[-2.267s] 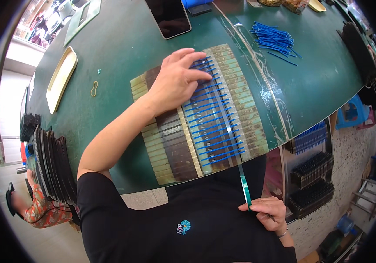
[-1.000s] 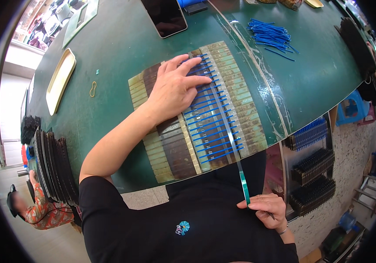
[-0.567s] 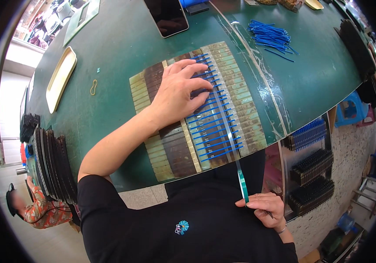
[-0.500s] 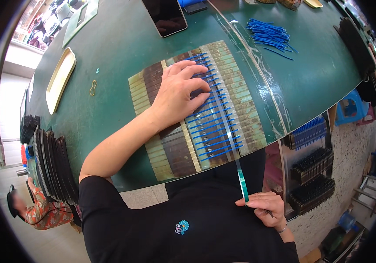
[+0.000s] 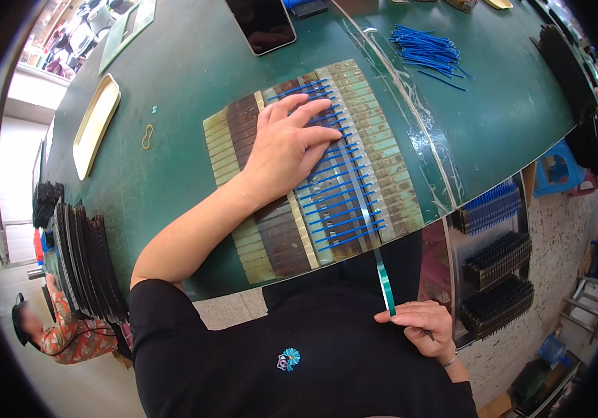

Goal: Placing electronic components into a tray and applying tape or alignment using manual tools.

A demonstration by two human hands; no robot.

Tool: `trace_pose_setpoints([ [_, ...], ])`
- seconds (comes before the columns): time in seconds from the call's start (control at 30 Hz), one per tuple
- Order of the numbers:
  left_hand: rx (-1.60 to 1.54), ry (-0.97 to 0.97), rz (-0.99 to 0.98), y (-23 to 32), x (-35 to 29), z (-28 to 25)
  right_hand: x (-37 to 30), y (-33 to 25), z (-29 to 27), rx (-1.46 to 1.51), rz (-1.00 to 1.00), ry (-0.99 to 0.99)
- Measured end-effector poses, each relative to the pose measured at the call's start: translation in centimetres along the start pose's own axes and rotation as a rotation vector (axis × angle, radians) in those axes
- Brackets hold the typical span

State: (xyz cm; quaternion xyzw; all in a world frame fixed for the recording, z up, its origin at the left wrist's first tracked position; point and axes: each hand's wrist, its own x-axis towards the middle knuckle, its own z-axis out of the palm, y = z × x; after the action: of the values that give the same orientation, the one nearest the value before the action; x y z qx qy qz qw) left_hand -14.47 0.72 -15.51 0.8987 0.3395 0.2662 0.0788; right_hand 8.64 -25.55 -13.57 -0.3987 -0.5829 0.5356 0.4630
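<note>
A slotted flat fixture (image 5: 391, 177) lies at the table's near edge, with short blue wires (image 5: 334, 200) set crosswise in a row. Along this row runs a narrow strip of green tape (image 5: 385, 284), its tail hanging over the edge toward me. Spread over the upper wires is my left hand (image 5: 279, 152), its index fingertip at the strip; whatever lies under the palm is hidden. Below the table edge, my right hand (image 5: 426, 326) pinches the tail of the tape between thumb and finger. Something thin and dark pokes out from its curled fingers.
Loose blue wires (image 5: 426, 51) are heaped at the far right, beyond a clear-taped seam. A dark-screened tablet or phone (image 5: 264, 28) lies at the back. On the left are a cream tray (image 5: 95, 129), a rubber band (image 5: 147, 137) and stacked dark fixtures (image 5: 86, 258). Filled racks (image 5: 497, 272) stand lower right.
My left index finger has stretched out farther right onto the strip, and the thumb has drawn in beneath it. My right hand keeps the tape pinched, almost unmoved.
</note>
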Motion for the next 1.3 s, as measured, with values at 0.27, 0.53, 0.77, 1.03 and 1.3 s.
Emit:
trace_pose_setpoints([
  [0.27,-0.027,-0.107,-0.023,0.4,-0.5,-1.1,-0.1,0.3,0.1,-0.004,-0.014,-0.009],
  [0.53,-0.049,-0.083,-0.070,0.8,-0.5,-1.0,0.0,0.2,-0.3,0.000,-0.012,-0.014],
  [0.77,0.096,-0.146,-0.035,1.9,0.0,-1.0,-0.3,0.5,-0.8,-0.062,-0.029,-0.056],
  [1.03,0.049,-0.112,-0.066,1.5,-0.3,-0.9,-0.8,0.6,0.3,0.077,-0.015,-0.049],
  [1.3,0.009,-0.070,-0.088,1.2,0.0,-0.4,-0.8,0.8,0.2,0.093,-0.027,-0.090],
])
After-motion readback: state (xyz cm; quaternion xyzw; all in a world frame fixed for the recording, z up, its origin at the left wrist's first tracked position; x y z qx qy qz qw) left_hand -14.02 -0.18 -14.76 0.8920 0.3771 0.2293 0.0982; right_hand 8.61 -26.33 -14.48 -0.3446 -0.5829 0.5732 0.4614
